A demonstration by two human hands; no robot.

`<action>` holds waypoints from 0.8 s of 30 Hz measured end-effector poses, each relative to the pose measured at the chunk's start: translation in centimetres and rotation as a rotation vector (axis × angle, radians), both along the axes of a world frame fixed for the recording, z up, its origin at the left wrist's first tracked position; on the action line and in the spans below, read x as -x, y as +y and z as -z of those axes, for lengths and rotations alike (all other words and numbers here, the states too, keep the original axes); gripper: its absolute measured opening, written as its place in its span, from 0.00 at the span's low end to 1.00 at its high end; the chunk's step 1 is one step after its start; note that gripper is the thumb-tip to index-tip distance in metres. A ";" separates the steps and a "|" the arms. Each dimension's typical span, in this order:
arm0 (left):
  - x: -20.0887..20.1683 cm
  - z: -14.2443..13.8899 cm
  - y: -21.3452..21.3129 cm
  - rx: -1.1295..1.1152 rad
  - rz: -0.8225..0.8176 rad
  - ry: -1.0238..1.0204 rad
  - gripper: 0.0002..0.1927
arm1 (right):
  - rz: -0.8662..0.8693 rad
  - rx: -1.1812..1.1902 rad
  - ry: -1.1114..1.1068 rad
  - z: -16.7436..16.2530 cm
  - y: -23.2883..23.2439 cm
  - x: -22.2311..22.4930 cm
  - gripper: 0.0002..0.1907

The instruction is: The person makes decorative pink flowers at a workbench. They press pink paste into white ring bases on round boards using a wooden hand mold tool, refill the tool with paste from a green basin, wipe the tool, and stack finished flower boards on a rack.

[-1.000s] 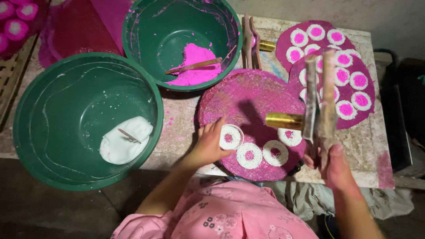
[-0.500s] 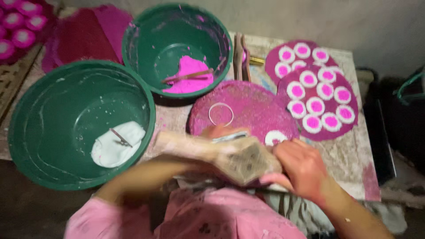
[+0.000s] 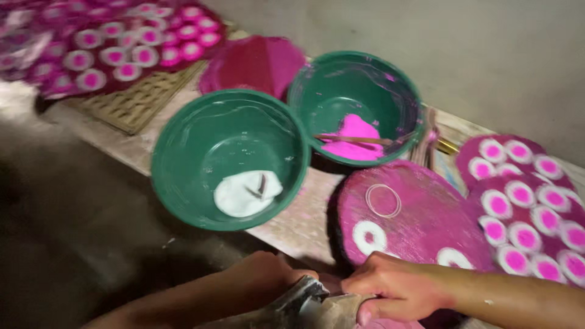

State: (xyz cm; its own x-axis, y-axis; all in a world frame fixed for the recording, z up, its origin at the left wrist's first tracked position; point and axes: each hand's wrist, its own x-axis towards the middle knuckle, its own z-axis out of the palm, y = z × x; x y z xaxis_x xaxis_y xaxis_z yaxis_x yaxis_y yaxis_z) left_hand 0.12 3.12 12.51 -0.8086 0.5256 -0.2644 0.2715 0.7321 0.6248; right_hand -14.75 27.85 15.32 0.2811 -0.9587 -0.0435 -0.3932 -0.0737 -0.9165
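Both hands meet at the bottom edge of the head view: the left hand (image 3: 265, 281) and right hand (image 3: 396, 286) are curled shut around a blurred grey object (image 3: 317, 304), held low in front of the table (image 3: 292, 225). Just above them lies a pink board (image 3: 420, 219) bearing white rings and a thin ring outline, with more pink-centred discs (image 3: 524, 201) to the right. Behind stand two green bowls, one (image 3: 228, 158) holding white paste, the other (image 3: 356, 106) pink paste and a stick.
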 end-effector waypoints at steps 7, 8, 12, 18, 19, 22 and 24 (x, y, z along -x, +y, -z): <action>-2.5 3.1 -11.9 -0.278 -0.832 -0.240 0.16 | -0.045 0.080 0.093 -1.9 -8.5 0.7 0.25; -2.6 3.2 -14.3 -0.409 -0.774 -0.267 0.17 | -0.029 0.129 0.163 -2.8 -9.4 1.1 0.24; -4.2 3.6 -23.8 -0.930 -0.510 -0.407 0.25 | 0.045 0.717 1.006 -6.7 -14.5 4.5 0.15; -3.1 12.0 -24.3 -1.643 -0.263 -0.653 0.24 | -0.083 0.961 1.577 -7.7 -25.5 7.9 0.09; -2.6 13.9 -23.9 -1.708 -0.202 -0.656 0.20 | 0.123 0.949 1.590 -6.6 -26.7 7.5 0.13; -1.1 18.1 -26.3 -1.439 -0.965 -0.392 0.21 | 0.532 0.713 1.640 -1.4 -29.6 5.8 0.24; -0.9 19.7 -28.0 -1.103 -1.122 0.089 0.17 | 0.363 0.243 1.607 4.2 -30.9 3.5 0.19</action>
